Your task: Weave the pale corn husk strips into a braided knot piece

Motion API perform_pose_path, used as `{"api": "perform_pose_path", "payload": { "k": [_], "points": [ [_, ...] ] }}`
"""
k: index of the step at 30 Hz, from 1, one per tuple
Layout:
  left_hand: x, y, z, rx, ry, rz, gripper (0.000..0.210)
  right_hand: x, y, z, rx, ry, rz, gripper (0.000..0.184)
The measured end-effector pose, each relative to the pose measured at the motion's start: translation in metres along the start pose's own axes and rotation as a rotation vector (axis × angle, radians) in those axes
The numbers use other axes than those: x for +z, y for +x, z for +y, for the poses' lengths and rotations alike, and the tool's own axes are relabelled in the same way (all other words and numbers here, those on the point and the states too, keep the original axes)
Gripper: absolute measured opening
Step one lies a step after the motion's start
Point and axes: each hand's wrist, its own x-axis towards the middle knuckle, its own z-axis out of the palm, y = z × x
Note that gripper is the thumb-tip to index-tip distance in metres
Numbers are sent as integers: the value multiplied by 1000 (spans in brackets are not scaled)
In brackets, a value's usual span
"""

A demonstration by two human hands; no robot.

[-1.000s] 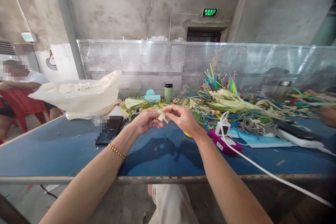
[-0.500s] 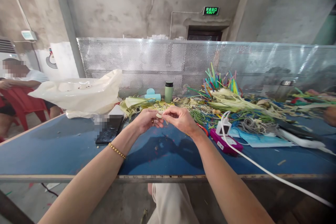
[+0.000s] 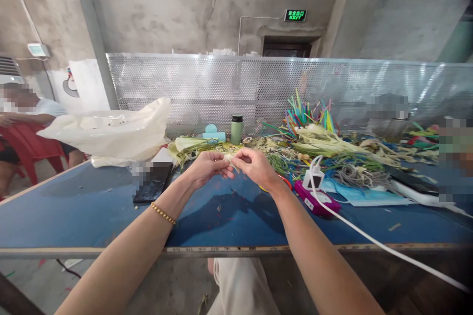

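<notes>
Between my two hands is a small pale strip of husk [image 3: 229,158], held above the blue table [image 3: 221,229]. My left hand [image 3: 210,167] pinches its left end between thumb and fingers. On the other side, my right hand [image 3: 253,166] grips it with thumb and forefinger. Most of the strip is hidden by my fingertips. Pale green corn husks [image 3: 190,145] lie just behind my left hand. Red-handled scissors [image 3: 285,182] rest partly hidden behind my right wrist.
A purple power socket [image 3: 318,199] with a white charger and cable stands to the right. Behind are a green bottle [image 3: 237,130], coloured stems [image 3: 306,115] and a husk pile [image 3: 328,142]. A dark phone [image 3: 153,184] and plastic bag [image 3: 111,130] lie left. A person [image 3: 40,108] sits far left.
The pale strip has turned between my fingertips and now shows as a bunched, wider piece. Both hands stay in nearly the same place. At the far right, a person has come further into view.
</notes>
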Motion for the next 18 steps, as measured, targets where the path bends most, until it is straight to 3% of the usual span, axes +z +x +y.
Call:
{"api": "perform_pose_path", "payload": {
  "k": [11,18],
  "points": [
    [2,0,0,1,-21,14,21,1,2,7,30,57,54,21],
    [1,3,-4,51,-6,-7,30,1,4,13,22,-57,83,18]
  ]
}}
